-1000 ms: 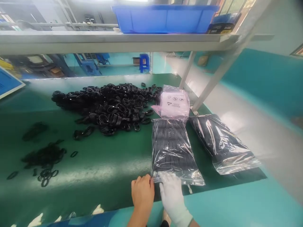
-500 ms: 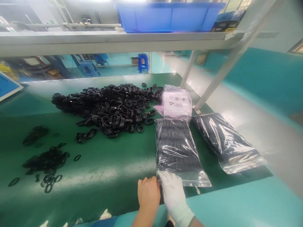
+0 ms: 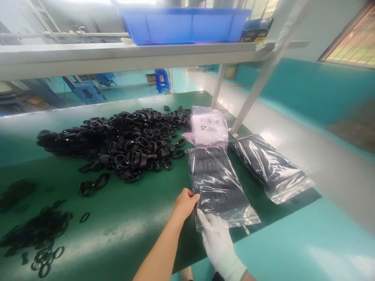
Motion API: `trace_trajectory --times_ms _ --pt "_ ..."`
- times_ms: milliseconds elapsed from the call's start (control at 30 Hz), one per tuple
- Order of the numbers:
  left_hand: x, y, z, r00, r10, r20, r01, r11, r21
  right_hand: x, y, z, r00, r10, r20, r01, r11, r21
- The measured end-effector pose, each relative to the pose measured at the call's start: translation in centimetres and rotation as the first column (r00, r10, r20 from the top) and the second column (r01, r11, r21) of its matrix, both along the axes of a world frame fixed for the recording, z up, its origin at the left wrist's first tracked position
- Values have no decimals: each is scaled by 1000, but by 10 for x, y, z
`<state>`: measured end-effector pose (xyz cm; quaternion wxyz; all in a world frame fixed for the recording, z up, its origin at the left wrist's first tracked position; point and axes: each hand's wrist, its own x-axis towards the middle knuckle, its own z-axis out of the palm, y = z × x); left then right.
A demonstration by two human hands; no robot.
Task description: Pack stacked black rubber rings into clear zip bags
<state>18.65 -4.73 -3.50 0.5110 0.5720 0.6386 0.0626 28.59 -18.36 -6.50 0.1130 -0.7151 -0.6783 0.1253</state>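
A clear plastic bag [image 3: 218, 183] packed with rows of black items lies flat on the green table, its mouth edge toward me. My bare left hand [image 3: 186, 201] is closed on the bag's left edge, thumb and fingers pinching the film. My right hand [image 3: 216, 234], in a white glove, grips the bag's near left corner. Its index finger stretches along the edge toward my left hand, while the other fingertips bend over the film. What lies under the gloved palm is hidden.
A second filled bag [image 3: 268, 168] lies to the right. Behind is a pinkish printed bag [image 3: 208, 127]. A heap of black coiled loops [image 3: 129, 140] spreads to the left, with smaller black rings [image 3: 41, 230] nearer. A metal post [image 3: 254, 86] and a shelf with a blue bin [image 3: 187, 27] stand beyond.
My left hand has moved forward along the bag's left edge, from the near corner to further up. My right hand stays near the corner, its index finger now apart. The view has shifted right.
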Motion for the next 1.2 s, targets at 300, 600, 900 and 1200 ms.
trace_trajectory --times_ms 300,600,900,1200 --pt "2 1 -13 993 5 114 2 998 -56 -4 4 7 996 -75 -55 75 997 -11" --pt "-26 -23 10 988 -47 150 65 991 -113 13 -8 -10 979 -58 -195 79 992 99" --pt "5 -110 7 805 -134 -578 333 908 253 19 0 3 943 -114 -312 116 993 -13" --pt "15 -109 4 685 -34 -728 331 905 269 18 0 -7 983 -99 -157 101 995 8"
